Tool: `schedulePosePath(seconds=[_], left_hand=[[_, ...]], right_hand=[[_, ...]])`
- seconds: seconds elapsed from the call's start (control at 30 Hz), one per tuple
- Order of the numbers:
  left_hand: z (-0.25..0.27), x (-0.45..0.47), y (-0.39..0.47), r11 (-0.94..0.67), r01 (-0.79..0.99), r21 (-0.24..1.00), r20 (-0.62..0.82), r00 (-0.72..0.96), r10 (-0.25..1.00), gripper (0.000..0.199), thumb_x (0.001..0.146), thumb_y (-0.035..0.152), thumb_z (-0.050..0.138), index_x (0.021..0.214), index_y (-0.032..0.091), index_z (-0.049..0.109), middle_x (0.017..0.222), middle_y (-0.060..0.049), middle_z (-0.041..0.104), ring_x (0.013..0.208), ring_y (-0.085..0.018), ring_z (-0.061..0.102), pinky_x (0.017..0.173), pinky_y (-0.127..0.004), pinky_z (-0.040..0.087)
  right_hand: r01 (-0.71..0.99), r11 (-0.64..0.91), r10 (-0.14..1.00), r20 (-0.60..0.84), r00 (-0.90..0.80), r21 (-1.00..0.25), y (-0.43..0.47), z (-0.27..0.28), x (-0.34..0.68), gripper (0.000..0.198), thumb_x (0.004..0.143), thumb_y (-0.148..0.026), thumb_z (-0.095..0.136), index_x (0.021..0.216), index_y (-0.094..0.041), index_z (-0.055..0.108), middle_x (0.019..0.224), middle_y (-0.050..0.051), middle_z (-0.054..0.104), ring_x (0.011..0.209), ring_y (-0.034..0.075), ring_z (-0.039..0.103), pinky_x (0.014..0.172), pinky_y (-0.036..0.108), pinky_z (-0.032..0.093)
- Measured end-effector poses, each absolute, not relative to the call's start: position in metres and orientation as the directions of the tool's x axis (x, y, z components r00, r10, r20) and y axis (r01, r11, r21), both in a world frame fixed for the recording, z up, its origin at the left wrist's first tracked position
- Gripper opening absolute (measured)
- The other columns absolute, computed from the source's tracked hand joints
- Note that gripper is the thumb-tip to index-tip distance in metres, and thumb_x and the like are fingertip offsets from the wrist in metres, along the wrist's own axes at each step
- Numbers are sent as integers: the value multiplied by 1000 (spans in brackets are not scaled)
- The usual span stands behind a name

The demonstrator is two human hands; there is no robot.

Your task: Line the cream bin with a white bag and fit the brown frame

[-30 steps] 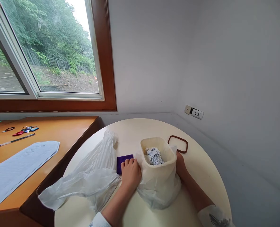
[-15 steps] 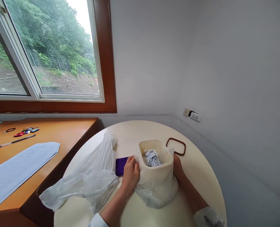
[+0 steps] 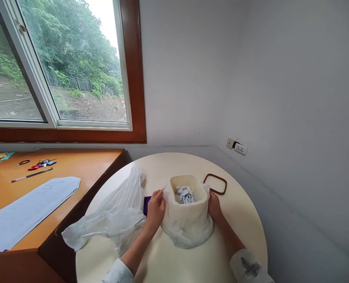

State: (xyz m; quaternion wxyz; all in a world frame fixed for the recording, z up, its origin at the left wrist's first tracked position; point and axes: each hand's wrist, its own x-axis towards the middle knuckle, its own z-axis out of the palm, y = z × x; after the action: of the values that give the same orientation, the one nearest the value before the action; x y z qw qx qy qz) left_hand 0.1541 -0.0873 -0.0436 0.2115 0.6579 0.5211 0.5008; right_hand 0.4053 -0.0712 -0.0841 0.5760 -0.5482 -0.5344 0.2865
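A cream-coloured bin (image 3: 189, 209) stands upright on the round table, with crumpled white paper (image 3: 185, 194) inside. Around its outside hangs a translucent white plastic bag (image 3: 182, 237), its upper edge close below the bin's rim. My left hand (image 3: 156, 209) pinches the bag at the bin's left side, and my right hand (image 3: 215, 206) grips it at the right side, fingertips partly hidden. Just left of my left hand lies a purple item (image 3: 146, 204), mostly covered. A brown rounded rectangular ring (image 3: 225, 188) rests beyond my right hand.
Another crumpled plastic bag (image 3: 115, 220) spreads over the left of the round cream table (image 3: 174, 161). On the wooden desk (image 3: 103, 161) are paper sheets (image 3: 35, 208), a pen (image 3: 32, 175) and a small bunch of items (image 3: 43, 164). A wall socket (image 3: 240, 148) is at right.
Both hands have drawn the bag's edge slightly outward and up at the bin's sides. My left hand now covers more of the purple item. The view has shifted a little.
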Motion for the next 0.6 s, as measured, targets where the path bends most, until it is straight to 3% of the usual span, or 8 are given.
schedulePosePath(seconds=[0.27,0.47,0.6], left_hand=[[-17,135,-81,-349,532,771,414,-4,910,40,73,12,39,105,16,64,109,-8,62,83,-16,60,77,-30,47],[13,117,-80,-387,572,723,427,70,901,41,72,18,45,110,16,62,110,-8,61,63,-12,54,66,-29,47],[30,106,-80,-422,581,695,442,117,889,46,71,17,43,114,17,59,115,-8,58,64,-11,53,66,-28,48]], right_hand=[[237,208,935,264,236,-949,-69,-83,408,26,65,-37,57,76,-16,68,76,6,70,70,22,59,65,31,46],[218,205,937,256,237,-954,-64,-59,423,30,59,-37,62,79,-16,69,81,8,70,76,23,61,70,33,47],[201,190,910,249,332,-961,-58,-34,437,37,61,-42,62,85,-15,68,90,10,69,77,22,61,66,31,47]])
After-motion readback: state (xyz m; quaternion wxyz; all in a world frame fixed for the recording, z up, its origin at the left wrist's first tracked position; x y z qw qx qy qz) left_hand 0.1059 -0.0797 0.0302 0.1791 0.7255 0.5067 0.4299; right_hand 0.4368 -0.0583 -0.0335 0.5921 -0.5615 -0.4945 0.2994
